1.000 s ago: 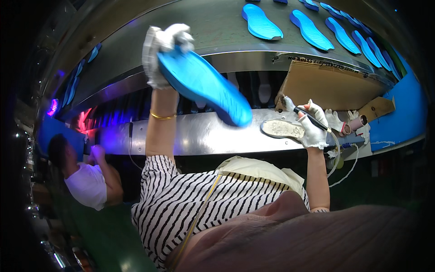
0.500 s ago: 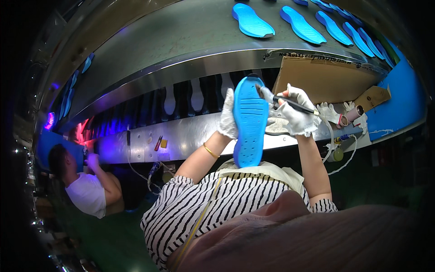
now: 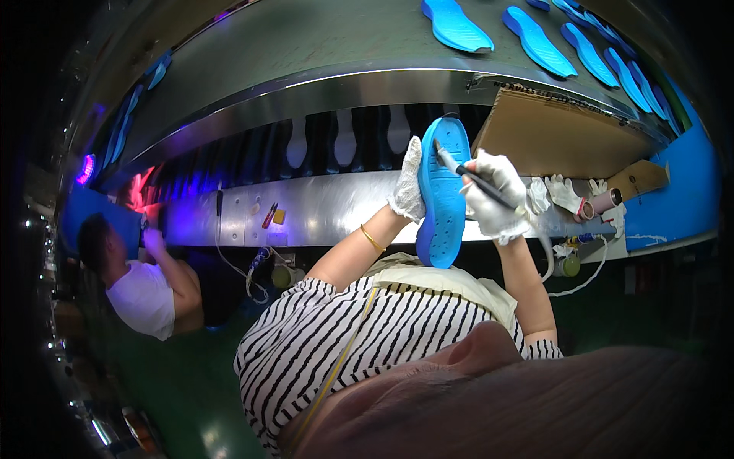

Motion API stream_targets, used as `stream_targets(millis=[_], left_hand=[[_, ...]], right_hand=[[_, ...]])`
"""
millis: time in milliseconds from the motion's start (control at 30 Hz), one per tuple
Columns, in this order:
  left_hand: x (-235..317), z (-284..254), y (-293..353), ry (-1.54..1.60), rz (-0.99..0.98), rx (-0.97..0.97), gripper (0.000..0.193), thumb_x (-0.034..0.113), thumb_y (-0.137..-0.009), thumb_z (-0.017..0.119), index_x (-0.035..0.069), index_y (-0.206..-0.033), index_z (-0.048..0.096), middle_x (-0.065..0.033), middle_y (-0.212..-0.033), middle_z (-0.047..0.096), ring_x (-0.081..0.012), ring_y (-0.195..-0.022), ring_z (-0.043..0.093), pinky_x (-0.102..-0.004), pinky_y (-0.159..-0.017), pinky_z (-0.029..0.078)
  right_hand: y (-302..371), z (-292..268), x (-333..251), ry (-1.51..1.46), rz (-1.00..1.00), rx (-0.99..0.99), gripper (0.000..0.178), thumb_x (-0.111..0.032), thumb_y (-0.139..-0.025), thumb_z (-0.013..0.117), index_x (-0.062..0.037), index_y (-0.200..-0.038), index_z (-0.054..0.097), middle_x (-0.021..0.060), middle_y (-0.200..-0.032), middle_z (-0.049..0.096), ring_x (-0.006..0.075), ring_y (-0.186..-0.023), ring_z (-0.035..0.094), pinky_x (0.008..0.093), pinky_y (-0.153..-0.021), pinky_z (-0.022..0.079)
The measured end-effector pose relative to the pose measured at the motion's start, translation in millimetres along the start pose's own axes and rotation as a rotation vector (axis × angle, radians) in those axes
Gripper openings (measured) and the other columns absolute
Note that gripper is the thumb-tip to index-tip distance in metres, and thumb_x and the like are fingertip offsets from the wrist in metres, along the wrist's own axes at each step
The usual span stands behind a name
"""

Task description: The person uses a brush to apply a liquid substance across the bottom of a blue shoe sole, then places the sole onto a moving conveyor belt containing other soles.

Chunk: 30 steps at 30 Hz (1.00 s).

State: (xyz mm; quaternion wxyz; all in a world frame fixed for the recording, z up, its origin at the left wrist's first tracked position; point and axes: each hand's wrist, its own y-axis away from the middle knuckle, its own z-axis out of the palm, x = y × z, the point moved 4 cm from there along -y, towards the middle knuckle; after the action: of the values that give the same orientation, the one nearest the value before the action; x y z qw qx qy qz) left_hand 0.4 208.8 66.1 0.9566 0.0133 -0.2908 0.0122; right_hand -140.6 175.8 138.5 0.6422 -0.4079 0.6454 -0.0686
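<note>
A blue shoe sole (image 3: 442, 222) stands lengthwise before my chest, its patterned face with grooves and small holes toward me and a dark patch at its far end. My gloved left hand (image 3: 410, 183) is closed on its left edge, the thumb side showing and the other fingers hidden behind. In my gloved right hand (image 3: 495, 197) is a brush (image 3: 453, 163) with a dark handle, a pale ferrule and a pale tube running from its rear. Its bristles meet the sole's face near the far end, left of the middle.
Beyond the metal ledge (image 3: 336, 206) runs a dark conveyor belt (image 3: 336, 46) carrying several blue soles (image 3: 459, 29). A cardboard sheet (image 3: 566, 138) leans at right, near spare gloves (image 3: 564, 193) and a spool (image 3: 606, 200). Red-handled snips (image 3: 270, 216) lie left. A co-worker (image 3: 145, 298) sits far left.
The brush tip has gone from the sole's right edge onto its face, toward the left. The view has shifted, and the sole and both hands appear farther right. The sole tilts slightly more.
</note>
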Motion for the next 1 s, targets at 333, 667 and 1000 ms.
stream_targets(millis=[333,667,1000], left_hand=[[17,7,17,0.101,-0.077,-0.015,0.095,0.078,-0.081,0.032,0.001,-0.135,0.041,-0.0239,-0.123,0.054,-0.0350,-0.106,0.059,-0.0473,-0.092,0.049],[-5,-3,54,-0.461,-0.037,0.084,0.095,0.079,-0.076,0.032,0.006,-0.137,0.037,-0.0146,-0.127,0.050,-0.0252,-0.108,0.056,-0.0405,-0.094,0.049],[6,8,4,0.071,0.081,-0.131,0.120,0.093,-0.059,0.029,-0.003,-0.129,0.043,-0.0200,-0.118,0.056,-0.0341,-0.106,0.058,-0.0478,-0.093,0.048]], right_hand=[[25,14,-5,-0.071,-0.028,-0.086,0.022,0.004,-0.066,0.069,-0.0037,-0.086,0.064,0.0072,-0.081,0.061,0.0168,-0.071,0.062,0.0285,-0.066,0.051],[54,-7,27,-0.118,0.234,-0.093,0.013,0.002,-0.076,0.067,0.0001,-0.087,0.061,0.0088,-0.084,0.063,0.0130,-0.072,0.061,0.0262,-0.066,0.051],[34,3,5,-0.140,-0.035,-0.138,0.016,0.004,-0.073,0.072,-0.0015,-0.084,0.062,0.0088,-0.086,0.065,0.0148,-0.076,0.063,0.0276,-0.069,0.051]])
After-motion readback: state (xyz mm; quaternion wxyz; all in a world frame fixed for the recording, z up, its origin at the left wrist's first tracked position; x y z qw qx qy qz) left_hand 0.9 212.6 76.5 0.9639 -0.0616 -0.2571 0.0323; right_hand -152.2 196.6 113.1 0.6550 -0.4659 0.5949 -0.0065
